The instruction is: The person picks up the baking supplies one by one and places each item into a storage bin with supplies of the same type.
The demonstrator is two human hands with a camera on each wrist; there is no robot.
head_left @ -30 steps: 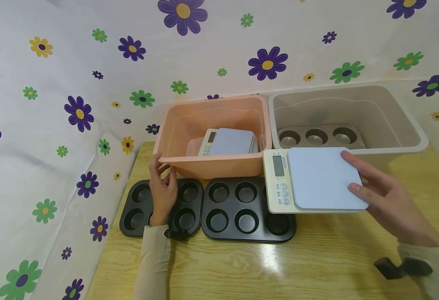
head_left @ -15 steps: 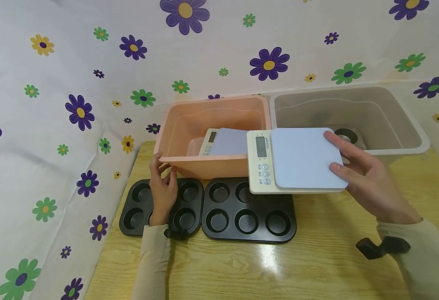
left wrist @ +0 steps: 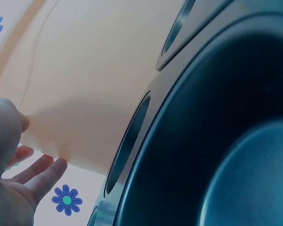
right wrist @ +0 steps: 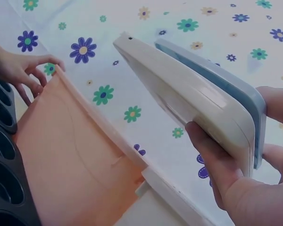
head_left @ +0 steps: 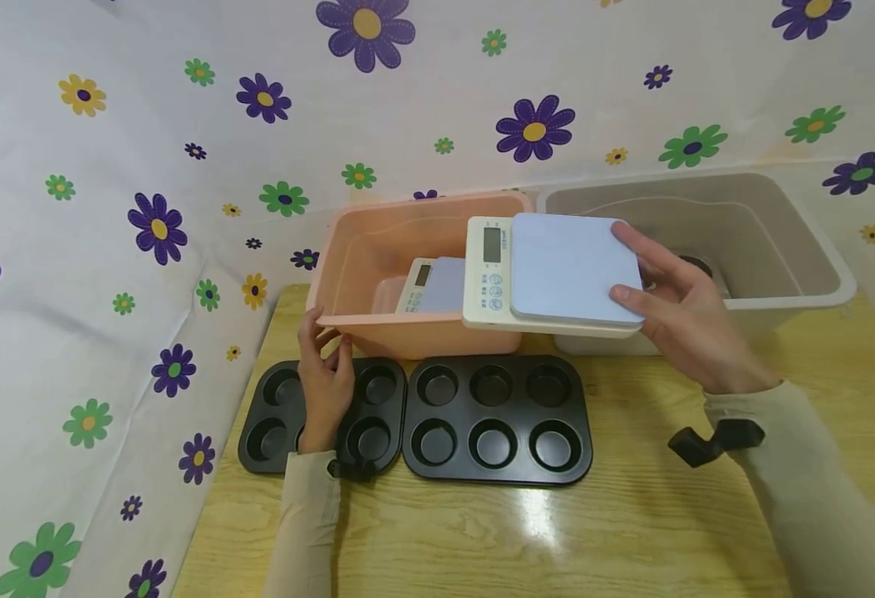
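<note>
My right hand (head_left: 684,307) grips a kitchen scale (head_left: 572,267) by its right end. The scale has a cream body, a pale platform, a small display and buttons on its left side. It hangs above the front rims where the two bins meet, and the right wrist view shows its cream underside (right wrist: 188,89). My left hand (head_left: 325,382) holds the front left corner of the pink plastic bin (head_left: 415,336), thumb (left wrist: 7,117) on the front wall and fingers round the side. Another kitchen scale (head_left: 425,286) lies inside that bin, partly hidden by the held one.
Two black muffin pans (head_left: 497,419) (head_left: 376,415) lie side by side in front of the pink bin, the left one under my left forearm. A beige bin (head_left: 751,224) stands at right with a muffin pan (head_left: 717,274) in it, mostly covered. Flowered cloth hangs behind the wooden table (head_left: 482,540).
My right hand has carried the kitchen scale up and to the left, from over the right muffin pan to the pink bin's right front rim. The left hand has stayed at the bin's corner.
</note>
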